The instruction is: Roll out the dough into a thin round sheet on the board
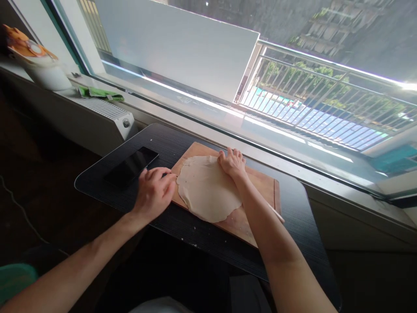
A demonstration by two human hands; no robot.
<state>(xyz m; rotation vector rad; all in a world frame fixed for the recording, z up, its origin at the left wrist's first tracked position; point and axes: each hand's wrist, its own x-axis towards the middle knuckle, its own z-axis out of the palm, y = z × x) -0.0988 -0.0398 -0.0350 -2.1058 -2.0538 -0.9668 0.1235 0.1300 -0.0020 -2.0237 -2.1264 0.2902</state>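
Observation:
A thin round sheet of pale dough [206, 189] lies flat on a wooden board [262, 188] on a black table [302, 217]. My left hand [154, 191] rests at the dough's left edge, fingers curled and pressed together at the rim. My right hand [232, 162] lies on the dough's far edge, fingers bent down onto it. A light wooden stick [276, 212] pokes out from under my right forearm on the board.
A dark phone [132, 166] lies on the table left of the board. A white radiator [100, 111] with a green cloth [97, 92] stands at the left under the window sill [228, 134]. A white pot [45, 69] sits further left.

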